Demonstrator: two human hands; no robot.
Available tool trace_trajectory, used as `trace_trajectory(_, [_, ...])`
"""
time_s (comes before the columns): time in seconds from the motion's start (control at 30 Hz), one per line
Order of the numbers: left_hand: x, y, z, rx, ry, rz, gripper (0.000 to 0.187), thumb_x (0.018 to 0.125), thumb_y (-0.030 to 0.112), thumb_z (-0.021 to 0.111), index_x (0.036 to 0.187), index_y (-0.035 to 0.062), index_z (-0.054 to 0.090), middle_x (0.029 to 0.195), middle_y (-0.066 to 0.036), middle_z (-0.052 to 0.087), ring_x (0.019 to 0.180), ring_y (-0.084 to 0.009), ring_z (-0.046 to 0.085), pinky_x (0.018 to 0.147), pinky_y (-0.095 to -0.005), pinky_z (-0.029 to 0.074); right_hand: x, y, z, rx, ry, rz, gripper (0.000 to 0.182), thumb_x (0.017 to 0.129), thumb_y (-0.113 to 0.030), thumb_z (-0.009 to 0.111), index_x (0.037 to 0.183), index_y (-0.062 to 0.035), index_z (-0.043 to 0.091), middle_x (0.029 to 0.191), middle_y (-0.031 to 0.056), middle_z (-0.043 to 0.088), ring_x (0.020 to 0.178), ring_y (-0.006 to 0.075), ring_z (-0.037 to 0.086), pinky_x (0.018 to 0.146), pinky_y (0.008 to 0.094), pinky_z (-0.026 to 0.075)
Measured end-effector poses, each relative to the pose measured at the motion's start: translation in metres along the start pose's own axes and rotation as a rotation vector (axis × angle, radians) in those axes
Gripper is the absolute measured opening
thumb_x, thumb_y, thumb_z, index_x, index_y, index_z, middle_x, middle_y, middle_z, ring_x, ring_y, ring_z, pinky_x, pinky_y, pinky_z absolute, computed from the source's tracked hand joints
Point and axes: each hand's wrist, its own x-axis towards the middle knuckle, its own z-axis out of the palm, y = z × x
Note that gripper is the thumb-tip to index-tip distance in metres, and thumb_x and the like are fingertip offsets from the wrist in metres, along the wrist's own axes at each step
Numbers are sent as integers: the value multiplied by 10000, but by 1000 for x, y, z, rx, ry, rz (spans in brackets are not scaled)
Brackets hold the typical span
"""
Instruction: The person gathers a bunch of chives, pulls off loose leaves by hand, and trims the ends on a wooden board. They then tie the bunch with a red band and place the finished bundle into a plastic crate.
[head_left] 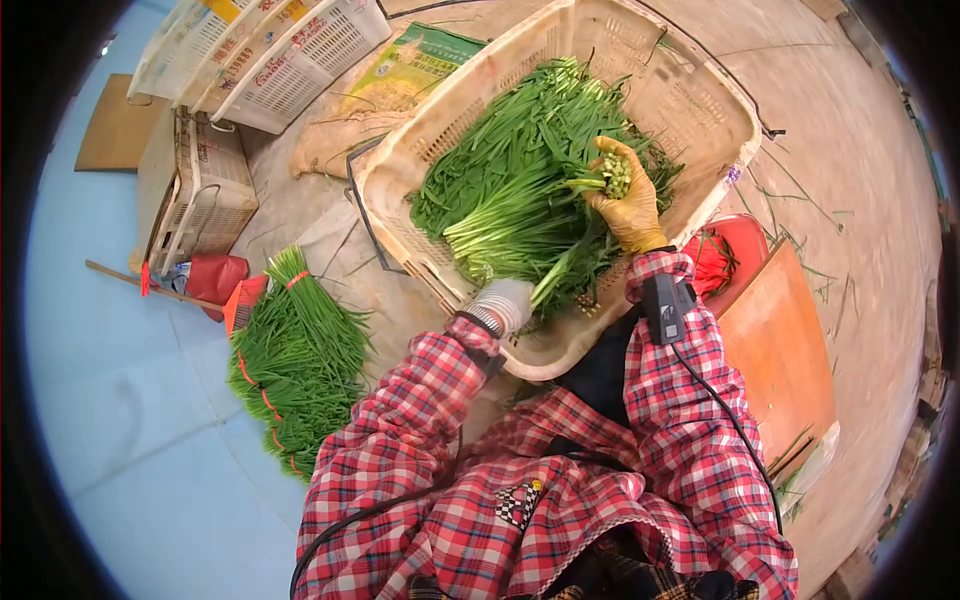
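A large off-white plastic crate [395, 190] in front of me holds a heap of green garlic chives [520, 150]. My right hand [632, 205], in a yellow glove, is closed around a small bunch of chives [616, 175], with the pale cut ends showing above the fingers. My left hand [505, 303], in a whitish knitted glove, is low at the crate's near rim. It looks closed on the pale ends of a few chive stalks [548, 285]; its fingertips are partly hidden. Between both hands, loose chives lie with their white ends toward the left.
Tied chive bundles [300, 360] with red bands lie left of the crate. Stacked white crates [300, 70] and a sack [345, 140] stand at upper left. Right of me are a red basin [745, 235] with red ties and an orange board [780, 340]. A cable runs along my sleeve.
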Motion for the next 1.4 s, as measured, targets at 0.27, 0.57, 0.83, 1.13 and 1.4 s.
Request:
trace_trajectory(0.27, [-49, 34, -119, 111, 378, 78, 485, 788, 359, 611, 1188, 92, 549, 1249, -178, 517, 1156, -337, 498, 927, -461, 435, -2, 5, 0, 75, 21, -8, 599, 689, 91, 708, 1233, -83, 527, 1039, -39, 594, 873, 66, 551, 809, 220, 480])
trace_trajectory(0.57, [88, 17, 32, 73, -158, -188, 524, 856, 209, 514, 1373, 247, 439, 1455, -67, 320, 1308, -397, 340, 996, -581, 376, -2, -26, -9, 223, 33, -31, 502, 750, 50, 668, 1219, -47, 516, 1022, -13, 588, 866, 100, 567, 809, 259, 499])
trace_trajectory(0.83, [79, 33, 49, 217, -143, -207, 498, 922, 326, 463, 1413, 317, 381, 1568, -70, 92, 1406, -442, 120, 1077, -539, 301, 6, -193, -75, 18, 360, -581, 477, 767, -43, 738, 1197, -19, 534, 1045, 71, 638, 911, 152, 615, 852, 297, 491])
trace_trajectory(1.13, [6, 42, -29, 91, -68, 118, 361, 889, 259, 490, 1202, 112, 593, 1296, -135, 511, 1159, -346, 498, 959, -408, 431, -91, -317, -172, 409, 520, -786, 409, 885, -188, 571, 1240, 8, 524, 1109, 157, 622, 999, 255, 610, 883, 380, 501])
trace_trajectory(1.4, [-131, 242, -231, -427, 241, 1193, 166, 842, 65, 601, 982, 1, 663, 850, -130, 693, 783, -221, 682, 693, -317, 529, -229, -238, -301, 501, 665, -729, 485, 869, -180, 619, 1283, 26, 474, 1078, 197, 634, 923, 248, 641, 815, 352, 544])
